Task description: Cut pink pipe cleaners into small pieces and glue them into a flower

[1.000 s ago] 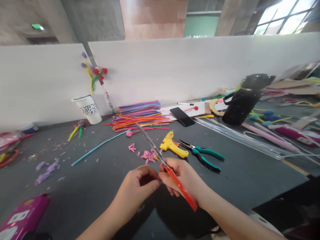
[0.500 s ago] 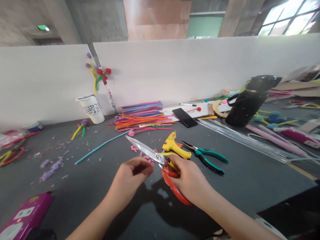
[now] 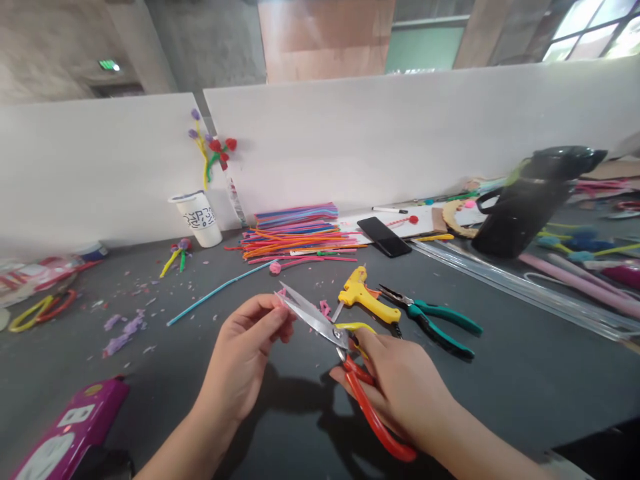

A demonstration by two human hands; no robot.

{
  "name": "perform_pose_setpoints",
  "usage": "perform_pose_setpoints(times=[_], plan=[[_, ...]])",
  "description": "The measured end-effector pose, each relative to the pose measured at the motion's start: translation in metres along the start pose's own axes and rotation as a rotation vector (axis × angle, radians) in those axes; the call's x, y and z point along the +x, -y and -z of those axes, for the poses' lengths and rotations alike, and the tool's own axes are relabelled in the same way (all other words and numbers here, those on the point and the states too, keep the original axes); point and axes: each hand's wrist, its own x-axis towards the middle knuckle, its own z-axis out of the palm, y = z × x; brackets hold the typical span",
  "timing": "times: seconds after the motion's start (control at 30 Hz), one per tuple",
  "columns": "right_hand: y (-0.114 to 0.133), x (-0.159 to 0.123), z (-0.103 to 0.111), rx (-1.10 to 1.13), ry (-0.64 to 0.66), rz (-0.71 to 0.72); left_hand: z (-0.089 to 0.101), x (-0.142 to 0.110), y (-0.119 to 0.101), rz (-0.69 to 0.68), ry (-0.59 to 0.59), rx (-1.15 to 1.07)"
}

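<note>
Left hand (image 3: 240, 360): pinching, I see, a small pink fuzzy piece (image 3: 282, 293) at its fingertips | Right hand (image 3: 400, 377): curled round red-handled metal scissors (image 3: 316, 320), 2 blades parted, tips by the piece | Beyond right hand: yellow plastic glue gun (image 3: 367, 298)

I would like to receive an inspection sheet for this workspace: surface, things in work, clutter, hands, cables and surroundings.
Surface: dark grey tabletop, with purple scraps strewn at left.
Job's things: scissors, blades apart; a small pink piece at their tips, whether between the blades unclear.
Clutter: yellow glue gun, green-handled pliers, phone, coloured stems, black flask.
Hands: left hand pinches the pink piece; right hand holds the scissors.
Cables: a short dark end shows by the glue gun; its run is hidden.
Surroundings: white panels behind the tabletop.
</note>
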Motion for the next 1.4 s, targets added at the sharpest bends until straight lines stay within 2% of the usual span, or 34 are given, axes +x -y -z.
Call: perform_pose_setpoints(times=[0.7, 1.17, 1.4], plan=[[0.0070, 0.0012, -0.0084, -0.126, -0.133, 0.069, -0.0023, -0.0057, 0.0039, -0.029, -0.011, -0.190], [0.0079, 0.0002, -0.0087, -0.167, -0.176, 0.106, -0.0026, -0.0047, 0.0022, -0.019, 0.008, -0.209], [0.0057, 0.0003, -0.0094, -0.176, -0.205, 0.119, -0.0021, -0.0038, 0.0026, -0.054, -0.001, -0.181]])
